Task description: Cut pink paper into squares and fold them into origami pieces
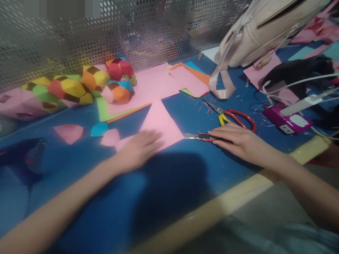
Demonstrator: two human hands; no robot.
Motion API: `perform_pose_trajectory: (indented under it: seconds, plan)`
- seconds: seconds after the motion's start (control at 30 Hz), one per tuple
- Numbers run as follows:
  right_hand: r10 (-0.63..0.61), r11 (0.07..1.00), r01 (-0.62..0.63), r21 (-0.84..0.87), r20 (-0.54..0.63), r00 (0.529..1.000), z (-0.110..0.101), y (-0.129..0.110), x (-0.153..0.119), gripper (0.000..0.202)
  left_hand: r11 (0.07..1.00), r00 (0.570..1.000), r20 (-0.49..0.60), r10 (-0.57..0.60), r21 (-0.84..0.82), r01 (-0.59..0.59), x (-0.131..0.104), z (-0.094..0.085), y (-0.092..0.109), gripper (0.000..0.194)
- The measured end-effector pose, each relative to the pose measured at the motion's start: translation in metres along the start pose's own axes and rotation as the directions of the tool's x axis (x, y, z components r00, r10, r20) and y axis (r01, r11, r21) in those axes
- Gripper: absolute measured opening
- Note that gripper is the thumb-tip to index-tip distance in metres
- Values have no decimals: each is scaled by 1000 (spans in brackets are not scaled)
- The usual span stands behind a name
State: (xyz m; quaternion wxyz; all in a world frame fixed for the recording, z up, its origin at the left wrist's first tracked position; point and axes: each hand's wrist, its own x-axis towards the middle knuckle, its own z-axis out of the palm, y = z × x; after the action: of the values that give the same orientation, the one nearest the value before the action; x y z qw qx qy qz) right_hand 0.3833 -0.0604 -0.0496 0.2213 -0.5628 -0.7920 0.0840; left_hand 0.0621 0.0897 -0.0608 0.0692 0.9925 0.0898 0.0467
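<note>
My left hand [140, 148] lies flat with its fingers stretched over a pink paper piece [161, 121] on the blue table. The hand is slightly blurred. A utility knife [202, 137] with a silver blade and a black and red body is at the fingertips of my right hand [238, 141], which grips its rear end. The blade tip is at the right corner of the pink paper. Just beyond my right hand lie scissors [235, 118] with red and yellow handles. Left of the paper are a blue paper piece [99, 129] and small pink pieces [110, 137].
Several colourful folded paper shapes [71, 88] line the perforated metal screen [164, 35]. Stacked paper sheets [148, 83] lie behind my hands. To the right are a pale bag [254, 38] and a purple power adapter [287, 118] with cables. A dark glue gun [23, 158] is at left.
</note>
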Motion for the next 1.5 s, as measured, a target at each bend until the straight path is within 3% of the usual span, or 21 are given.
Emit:
perform_pose_trajectory:
  seconds: [0.33, 0.93, 1.23, 1.5]
  plan:
    - [-10, 999, 8, -42, -44, 999, 4, -12, -5, 27, 997, 994, -87, 69, 25, -67, -2, 6, -5, 34]
    - [-16, 997, 7, -82, -112, 994, 11, -34, -9, 23, 995, 990, -109, 87, 55, -81, -2, 7, -4, 34]
    - [22, 998, -28, -64, -100, 995, 14, -41, -15, 23, 989, 980, -151, 133, 84, -121, 0, 9, -4, 33]
    - [-20, 994, 10, -107, -101, 995, 18, -49, -11, 24, 988, 974, -177, 138, 97, -122, -1, 12, -5, 33]
